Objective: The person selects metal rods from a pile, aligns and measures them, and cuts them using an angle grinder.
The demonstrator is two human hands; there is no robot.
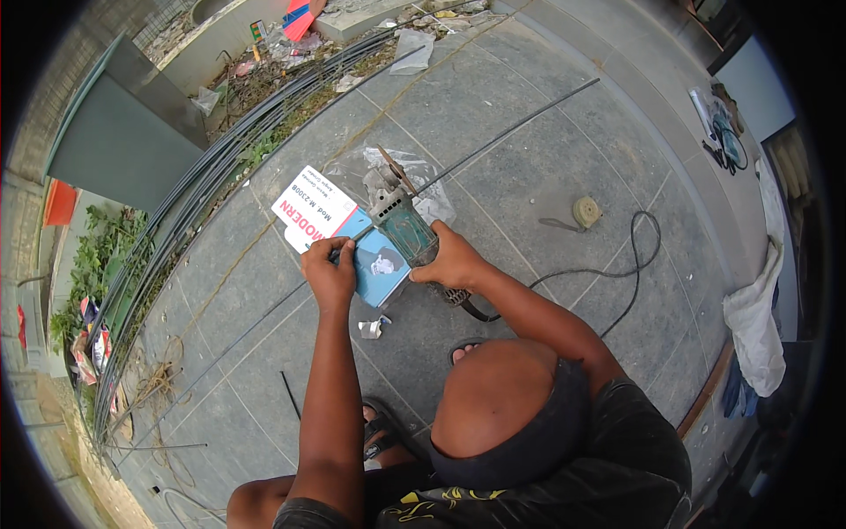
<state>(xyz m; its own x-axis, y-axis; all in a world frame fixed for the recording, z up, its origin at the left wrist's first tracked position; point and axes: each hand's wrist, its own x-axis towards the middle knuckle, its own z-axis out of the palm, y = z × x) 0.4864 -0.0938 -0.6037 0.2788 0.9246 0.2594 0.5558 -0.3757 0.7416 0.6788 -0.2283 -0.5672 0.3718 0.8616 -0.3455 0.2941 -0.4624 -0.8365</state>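
My left hand [328, 273] is closed on a thin dark steel rod [513, 128] that runs diagonally over a blue-and-white printed cardboard box [374, 278]. My right hand [449, 260] grips the body of a worn green angle grinder [407, 231], which is tilted over the box, its cutting disc [398, 167] upright beside the rod. A crumpled clear plastic sheet [427, 198] lies beneath the grinder's head. Part of the rod is hidden behind the grinder and my fingers.
Grey tiled paving [238, 406] holds a black cable [636, 264], a round tan object [586, 212] and rope [159, 379]. Bundled rods [203, 159] curve along the left by weeds and rubble. A green panel [115, 150] stands behind them. Tools [727, 141] and a white sack [753, 326] sit at right.
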